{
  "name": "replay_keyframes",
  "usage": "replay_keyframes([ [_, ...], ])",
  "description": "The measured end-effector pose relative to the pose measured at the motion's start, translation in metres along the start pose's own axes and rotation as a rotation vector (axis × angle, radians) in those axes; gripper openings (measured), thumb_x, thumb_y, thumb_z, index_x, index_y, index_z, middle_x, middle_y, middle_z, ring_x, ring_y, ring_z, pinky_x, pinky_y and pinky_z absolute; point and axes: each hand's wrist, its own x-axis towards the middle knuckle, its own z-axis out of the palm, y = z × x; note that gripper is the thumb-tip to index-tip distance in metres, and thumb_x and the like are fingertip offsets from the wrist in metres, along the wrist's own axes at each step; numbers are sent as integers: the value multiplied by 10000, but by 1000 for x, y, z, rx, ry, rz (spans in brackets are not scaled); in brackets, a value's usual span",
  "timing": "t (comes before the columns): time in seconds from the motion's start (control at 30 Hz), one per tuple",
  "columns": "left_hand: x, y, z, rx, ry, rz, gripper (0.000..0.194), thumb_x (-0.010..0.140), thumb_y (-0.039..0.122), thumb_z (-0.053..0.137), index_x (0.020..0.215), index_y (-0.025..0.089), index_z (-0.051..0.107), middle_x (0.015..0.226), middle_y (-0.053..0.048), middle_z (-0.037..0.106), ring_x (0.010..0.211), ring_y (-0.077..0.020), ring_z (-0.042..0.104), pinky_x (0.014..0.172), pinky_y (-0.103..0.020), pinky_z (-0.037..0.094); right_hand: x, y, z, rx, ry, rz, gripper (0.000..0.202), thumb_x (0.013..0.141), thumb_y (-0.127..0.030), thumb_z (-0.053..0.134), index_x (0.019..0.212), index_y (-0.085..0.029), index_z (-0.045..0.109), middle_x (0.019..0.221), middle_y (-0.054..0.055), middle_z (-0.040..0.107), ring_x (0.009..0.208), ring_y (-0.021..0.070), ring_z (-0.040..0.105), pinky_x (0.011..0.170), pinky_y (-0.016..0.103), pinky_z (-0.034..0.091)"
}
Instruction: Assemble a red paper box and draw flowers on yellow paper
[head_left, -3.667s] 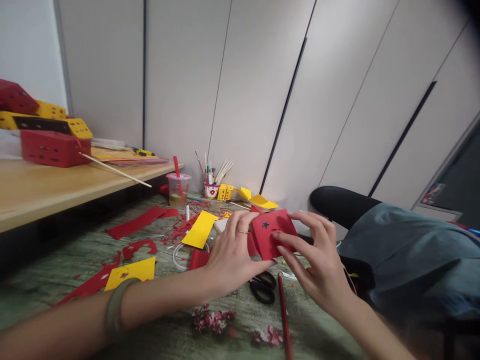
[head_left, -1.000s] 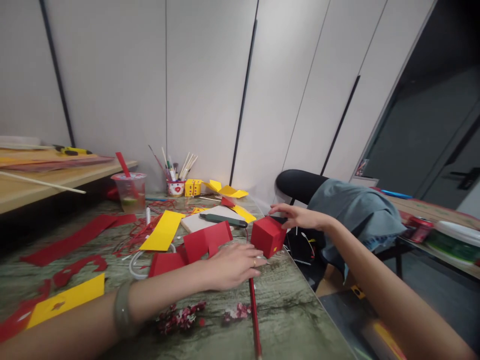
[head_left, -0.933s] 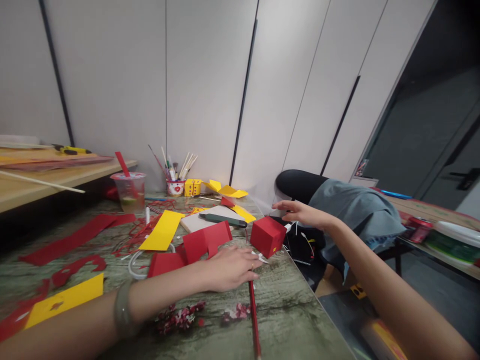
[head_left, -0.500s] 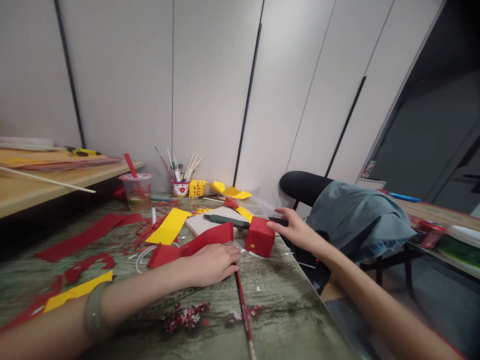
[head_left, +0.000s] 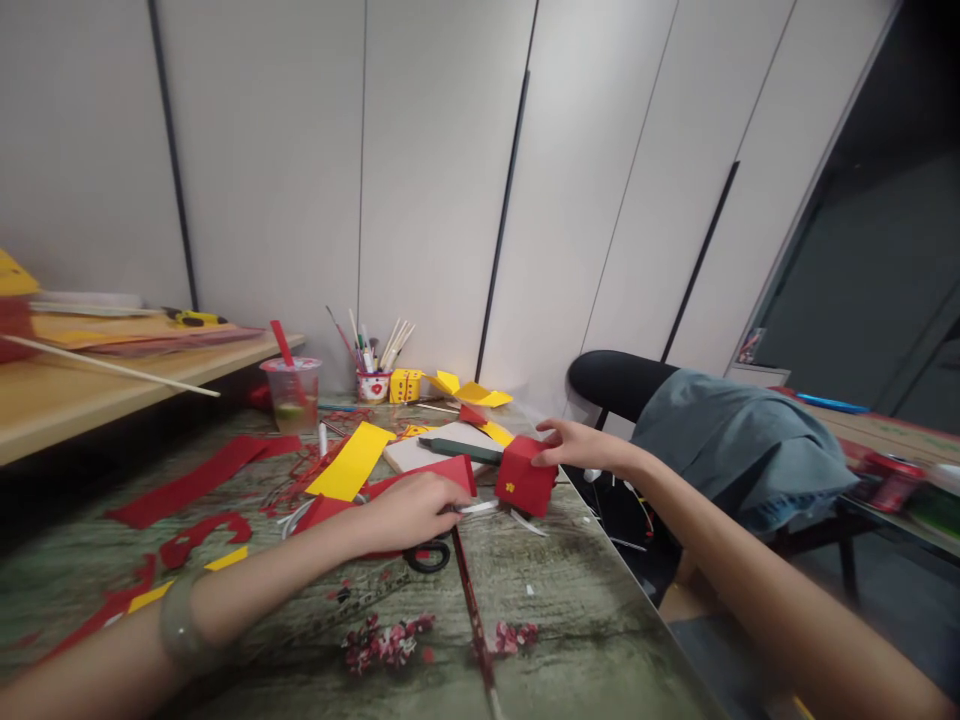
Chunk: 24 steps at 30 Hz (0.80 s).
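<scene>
My right hand (head_left: 574,445) has its thumb and fingers on the top and side of a red paper cube (head_left: 523,478), which bears a small yellow flower. Over a red paper strip (head_left: 450,472) lies my left hand (head_left: 424,510), fingers curled downward and tips close to thin white strips (head_left: 480,508). What those fingers hold, if anything, is hidden. Black scissors handles (head_left: 427,557) show just below my left hand. Behind the cube, a dark green pen-like tool (head_left: 461,450) rests on a pale board (head_left: 401,457).
Yellow paper (head_left: 352,462) and red scraps (head_left: 187,485) litter the left of the table. Farther back stand a drink cup (head_left: 294,395), a brush pot (head_left: 373,386) and a yellow dotted cube (head_left: 406,386). A wooden shelf (head_left: 150,390) juts in; a chair (head_left: 619,375) is right.
My right fingers have closed in around the red cube. My left fingers have gone from flat to curled, and scissors handles now show beneath them. The view has shifted slightly.
</scene>
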Motion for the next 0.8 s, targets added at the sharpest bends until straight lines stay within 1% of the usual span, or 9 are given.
replay_keyframes([
  [0.1,9,3,-4,-118,141,-100,259,789,290,492,1018,214,588,1031,-38,625,958,-232,563,820,-349,415,-5,-12,-8,26,78,27,268,859,-292,481,1100,-178,511,1090,69,548,902,189,559,774,396,458],
  [0.2,16,7,0,-255,296,-194,634,711,410,598,1250,176,361,1236,-117,474,1094,-266,467,905,-413,359,-9,-25,-11,58,161,63,273,860,-310,476,1097,-179,512,1107,73,539,935,198,544,791,407,445],
  [0.3,23,12,10,-397,389,-239,951,573,454,710,1307,143,192,1289,-181,380,1128,-290,424,909,-444,354,-12,-40,-8,93,212,95,261,861,-326,468,1065,-174,528,1085,71,549,926,197,546,781,403,447],
  [0.37,28,15,15,-492,435,-243,926,564,426,727,1278,127,219,1260,-191,406,1123,-285,430,913,-440,352,-14,-49,-4,118,230,98,261,861,-338,465,1046,-169,537,1063,69,560,913,194,551,775,401,449],
  [0.47,34,17,15,-633,484,-235,697,606,362,714,1155,125,358,1161,-170,501,1051,-261,496,894,-410,378,-19,-61,1,166,227,62,288,859,-363,462,1046,-157,535,1042,69,569,908,195,556,769,404,450],
  [0.53,35,18,13,-717,510,-231,645,611,327,713,1123,131,373,1112,-158,533,1011,-256,523,865,-399,402,-22,-64,2,197,220,31,304,858,-378,456,1048,-153,534,1038,69,572,910,196,557,767,405,450],
  [0.6,35,19,11,-785,542,-228,730,591,301,730,1172,145,316,1129,-153,518,1015,-256,517,860,-396,405,-23,-65,3,217,226,16,308,860,-387,448,1044,-157,536,1037,70,573,905,193,558,765,400,451],
  [0.7,33,22,12,-862,615,-240,894,536,267,766,1239,173,222,1239,-156,413,1096,-269,449,921,-404,347,-21,-64,4,237,234,15,311,858,-392,450,1043,-157,535,1018,68,578,870,185,568,742,389,461],
  [0.8,32,24,11,-961,679,-244,851,529,218,764,1213,182,258,1261,-133,385,1149,-254,388,979,-374,275,-16,-60,5,268,222,-6,323,857,-401,448,1046,-152,533,986,64,589,844,181,578,722,382,471],
])
